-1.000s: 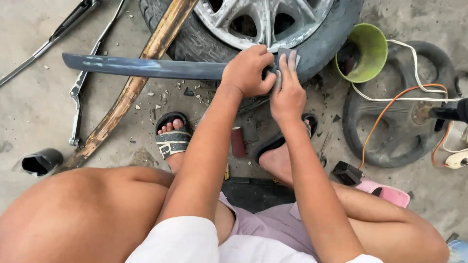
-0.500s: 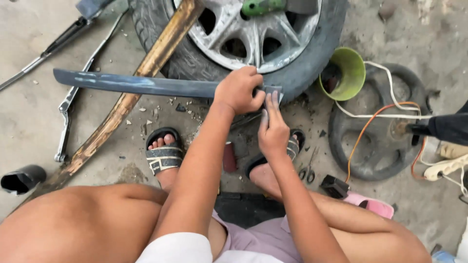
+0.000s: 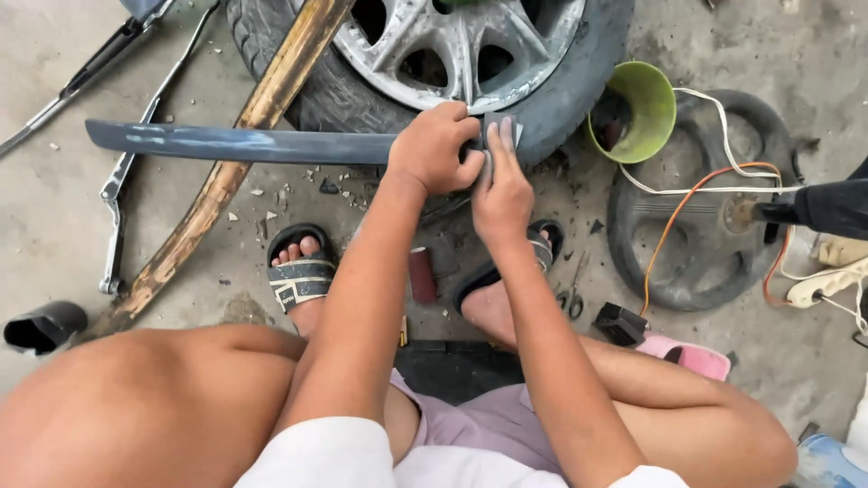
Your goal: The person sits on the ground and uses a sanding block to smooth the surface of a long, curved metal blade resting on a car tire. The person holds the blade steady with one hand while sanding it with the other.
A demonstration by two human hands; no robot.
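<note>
A long dark blue-grey strip (image 3: 244,143) lies level across the front of a tyre. My left hand (image 3: 434,145) grips it near its right end. My right hand (image 3: 502,185) sits just to the right, fingers held flat and together, pressing a small grey sheet of sandpaper (image 3: 503,128) against the strip's end. The two hands touch each other. Below them are my feet in black sandals (image 3: 300,276).
A wheel with a silver alloy rim (image 3: 461,45) lies behind the strip, a wooden plank (image 3: 226,181) leaning across it. A green bucket (image 3: 646,108), black steering wheel (image 3: 696,235), wires, scissors (image 3: 570,303) and pink slipper (image 3: 692,355) are right. Metal tools (image 3: 113,190) and a black cup (image 3: 41,325) are left.
My right hand has rubbed the sandpaper down and back up on the strip's end. My left hand keeps its grip. The view has shifted slightly.
</note>
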